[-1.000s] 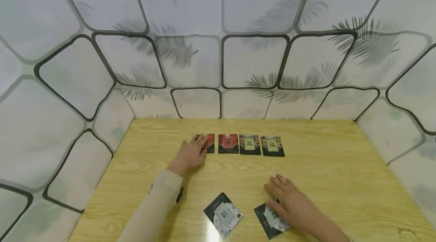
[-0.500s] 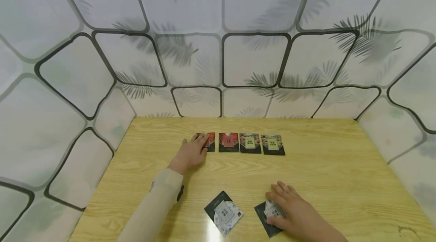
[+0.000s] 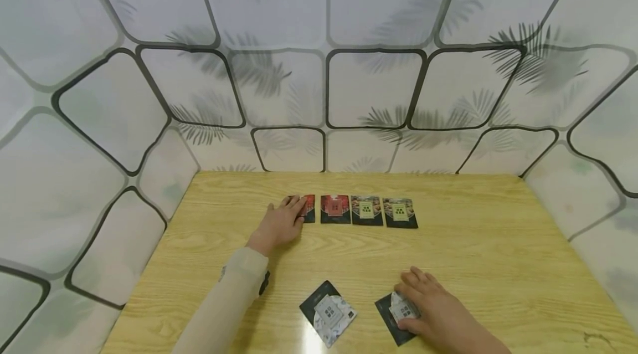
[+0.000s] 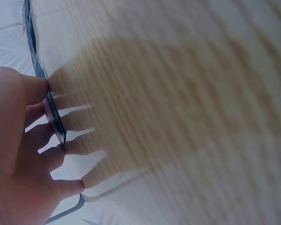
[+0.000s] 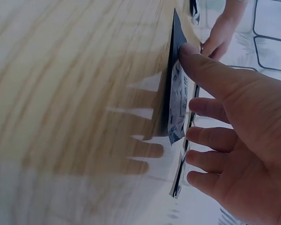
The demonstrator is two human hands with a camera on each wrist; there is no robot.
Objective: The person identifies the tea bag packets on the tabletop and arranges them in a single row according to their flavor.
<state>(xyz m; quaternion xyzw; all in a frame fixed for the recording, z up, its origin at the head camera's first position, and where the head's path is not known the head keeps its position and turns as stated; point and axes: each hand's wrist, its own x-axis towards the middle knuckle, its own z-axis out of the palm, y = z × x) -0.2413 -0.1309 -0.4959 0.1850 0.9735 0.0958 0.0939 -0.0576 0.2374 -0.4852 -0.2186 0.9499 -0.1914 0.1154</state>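
Note:
My left hand (image 3: 280, 223) rests with extended fingers on the leftmost red-and-black flat packet (image 3: 310, 210), hiding much of it. In the left wrist view, the left fingertips (image 4: 58, 154) touch down around the packet's dark edge (image 4: 56, 119). My right hand (image 3: 438, 309) is over a black-and-white packet (image 3: 391, 315) near the front. Its thumb touches that packet (image 5: 178, 98) in the right wrist view, while the other fingers are spread and slightly bent beyond it. A second black-and-white packet (image 3: 328, 313) lies at an angle between the hands.
Along the back of the wooden table (image 3: 478, 249), a red packet (image 3: 335, 209) and two packets with yellowish labels, one (image 3: 366, 210) beside the other (image 3: 400, 213), continue the row. Patterned walls (image 3: 374, 93) enclose the table at the back and sides.
My right hand has shifted slightly right and towards me, its thumb now at the front black-and-white packet. That packet has moved a little. The left hand stays on the red packet.

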